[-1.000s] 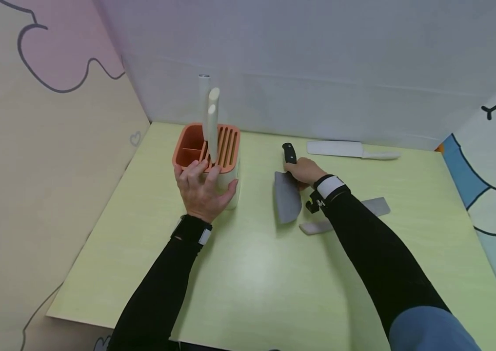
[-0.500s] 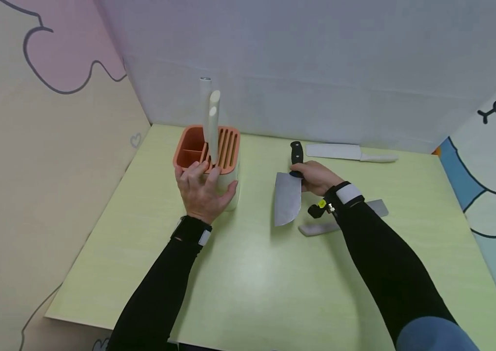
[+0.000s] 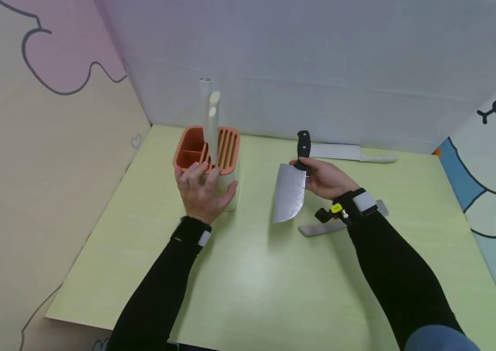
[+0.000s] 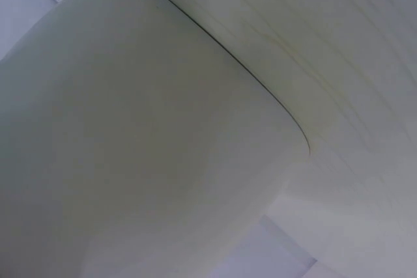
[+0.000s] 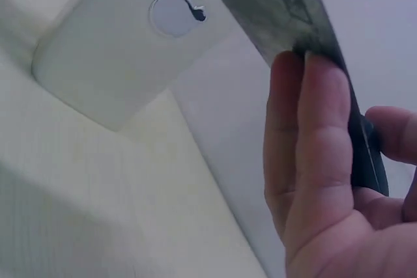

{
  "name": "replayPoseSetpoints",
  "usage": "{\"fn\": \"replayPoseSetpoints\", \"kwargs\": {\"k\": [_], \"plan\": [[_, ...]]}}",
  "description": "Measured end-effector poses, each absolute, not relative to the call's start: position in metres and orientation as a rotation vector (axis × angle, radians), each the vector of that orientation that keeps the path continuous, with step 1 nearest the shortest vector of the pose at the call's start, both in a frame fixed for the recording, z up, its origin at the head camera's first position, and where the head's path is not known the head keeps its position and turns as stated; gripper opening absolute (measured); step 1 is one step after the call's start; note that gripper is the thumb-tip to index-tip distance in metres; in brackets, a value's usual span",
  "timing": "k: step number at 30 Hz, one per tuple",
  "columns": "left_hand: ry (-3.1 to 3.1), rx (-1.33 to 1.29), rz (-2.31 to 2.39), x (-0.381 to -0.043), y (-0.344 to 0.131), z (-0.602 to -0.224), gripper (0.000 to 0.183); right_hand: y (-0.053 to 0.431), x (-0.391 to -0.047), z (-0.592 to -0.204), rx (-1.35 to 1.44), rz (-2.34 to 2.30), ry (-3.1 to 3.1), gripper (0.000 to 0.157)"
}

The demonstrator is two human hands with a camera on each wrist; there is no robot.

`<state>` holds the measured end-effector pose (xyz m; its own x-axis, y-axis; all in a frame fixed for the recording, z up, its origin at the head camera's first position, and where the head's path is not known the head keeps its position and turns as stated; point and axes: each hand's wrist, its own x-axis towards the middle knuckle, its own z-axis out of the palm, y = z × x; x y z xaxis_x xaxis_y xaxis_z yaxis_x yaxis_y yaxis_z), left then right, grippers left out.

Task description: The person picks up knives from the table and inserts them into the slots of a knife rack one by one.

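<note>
From the head I count one cleaver (image 3: pixel 289 195), up off the table (image 3: pixel 248 278), pinched in the right hand (image 3: pixel 327 179); three handles (image 3: pixel 213 139) standing in one block (image 3: pixel 232 158), the left hand (image 3: pixel 203 192) against it, fingers spread; two knives (image 3: pixel 337 151) lying flat. By the left wrist, a pale surface (image 4: pixel 150 122). By the right, two fingertips (image 5: pixel 324 73) against the blade (image 5: pixel 283 8).

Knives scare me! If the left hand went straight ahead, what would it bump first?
The knife holder: the left hand rests against it. The white handles might come next; depth is unclear.
</note>
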<state>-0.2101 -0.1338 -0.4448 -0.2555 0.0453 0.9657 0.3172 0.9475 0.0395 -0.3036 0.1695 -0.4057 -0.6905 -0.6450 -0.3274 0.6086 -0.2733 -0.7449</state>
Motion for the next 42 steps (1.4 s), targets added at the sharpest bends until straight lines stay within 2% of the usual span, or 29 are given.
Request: {"fn": "replayPoseSetpoints", "kwargs": {"k": [8,19,24,31,38,42], "plan": [[-1.822,-0.26,-0.258,-0.209,-0.133,-0.444,0.05,0.182,-0.298,-0.395,-0.068,-2.141,0.94,0.027],[-1.827,-0.259,-0.254,-0.207,-0.134,-0.443,0.052,0.186,-0.298,-0.386,-0.267,-2.2,0.902,0.03],[-1.837,-0.266,-0.242,-0.206,-0.135,-0.442,0.053,0.176,-0.293,-0.373,-0.246,-2.279,1.153,0.027],[-1.843,-0.304,-0.253,-0.211,-0.131,-0.442,0.056,0.158,-0.285,-0.35,-0.367,-2.239,1.777,0.046],[-1.834,-0.318,-0.24,-0.217,-0.122,-0.443,0.062,0.147,-0.28,-0.324,-0.548,-2.19,2.113,0.032],[-1.833,-0.324,-0.234,-0.22,-0.119,-0.442,0.063,0.141,-0.279,-0.304,-0.636,-2.12,2.231,0.029]]}}
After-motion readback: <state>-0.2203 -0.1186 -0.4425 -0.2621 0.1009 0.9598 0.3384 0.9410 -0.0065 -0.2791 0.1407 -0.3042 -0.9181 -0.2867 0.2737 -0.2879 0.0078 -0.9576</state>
